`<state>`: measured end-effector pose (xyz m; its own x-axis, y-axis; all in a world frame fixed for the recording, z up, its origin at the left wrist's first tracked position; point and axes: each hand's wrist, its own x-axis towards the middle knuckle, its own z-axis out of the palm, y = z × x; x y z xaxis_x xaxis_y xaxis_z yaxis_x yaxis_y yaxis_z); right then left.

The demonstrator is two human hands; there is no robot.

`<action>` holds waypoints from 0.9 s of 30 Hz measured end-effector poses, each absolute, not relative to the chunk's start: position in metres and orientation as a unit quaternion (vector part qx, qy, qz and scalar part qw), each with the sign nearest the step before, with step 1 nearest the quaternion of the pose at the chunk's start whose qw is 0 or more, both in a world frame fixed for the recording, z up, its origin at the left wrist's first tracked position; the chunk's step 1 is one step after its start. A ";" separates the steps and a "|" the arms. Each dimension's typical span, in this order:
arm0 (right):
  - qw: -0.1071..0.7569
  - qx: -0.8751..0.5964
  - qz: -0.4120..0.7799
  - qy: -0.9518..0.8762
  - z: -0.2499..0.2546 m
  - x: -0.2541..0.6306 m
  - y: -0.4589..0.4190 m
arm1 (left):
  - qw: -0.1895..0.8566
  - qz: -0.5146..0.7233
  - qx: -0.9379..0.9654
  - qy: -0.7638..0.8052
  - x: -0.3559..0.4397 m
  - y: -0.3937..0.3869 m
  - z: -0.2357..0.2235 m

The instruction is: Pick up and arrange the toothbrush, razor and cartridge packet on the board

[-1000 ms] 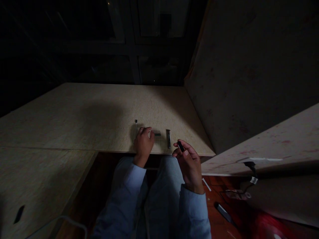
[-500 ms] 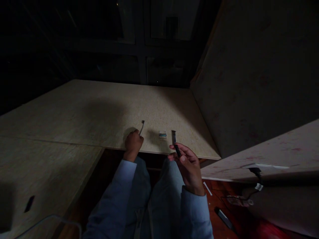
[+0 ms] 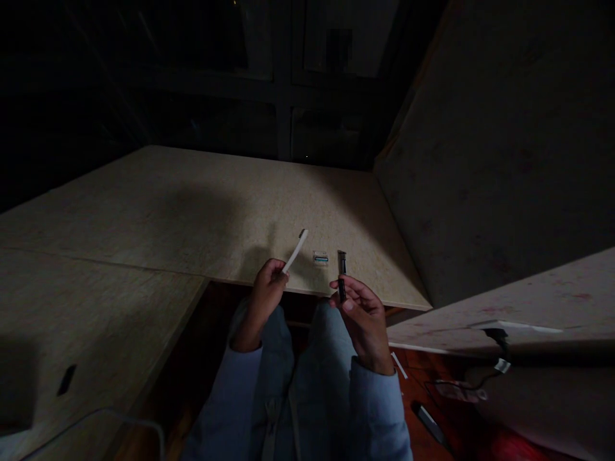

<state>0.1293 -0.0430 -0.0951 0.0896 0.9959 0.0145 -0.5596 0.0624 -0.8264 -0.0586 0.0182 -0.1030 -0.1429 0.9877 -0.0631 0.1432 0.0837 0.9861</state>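
Note:
My left hand (image 3: 266,291) is closed around the lower end of a thin white stick-like tool (image 3: 295,252), which points up and to the right over the near edge of a pale board (image 3: 192,211). My right hand (image 3: 359,310) pinches a small dark stick-shaped piece (image 3: 341,289) between thumb and fingers, just off the board's edge. On the board between the hands lie a small clear packet with a teal strip (image 3: 320,258) and a short dark metal part (image 3: 341,259). The scene is dim.
A large panel (image 3: 504,141) leans upright at the right. Another board (image 3: 509,307) lies at the lower right with a black cable (image 3: 497,349) on it. A lower board (image 3: 72,333) with a small slot lies left. A dark tool (image 3: 430,422) rests on the red floor.
My left hand has left the packet, taken up the white stick and drawn it back toward me and rightward. My right hand kept hold of the dark piece and rose slightly.

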 end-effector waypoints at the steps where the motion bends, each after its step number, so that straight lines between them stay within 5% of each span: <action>1: 0.654 -0.341 0.595 -0.319 -0.095 0.127 -0.043 | 0.506 0.492 0.447 0.551 -0.053 0.009 -0.096; 7: 0.638 -0.332 0.608 -0.335 -0.091 0.121 -0.046 | 0.655 0.490 0.339 0.465 -0.025 -0.032 -0.057; 27: 0.672 -0.312 0.606 -0.289 -0.078 0.121 -0.053 | 0.650 0.363 0.482 0.462 -0.041 -0.074 -0.054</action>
<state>0.1207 -0.0530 -0.0783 0.0968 0.9953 0.0101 -0.6338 0.0695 -0.7703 -0.0410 -0.0739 -0.0539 0.3090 0.9177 -0.2498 -0.0261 0.2707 0.9623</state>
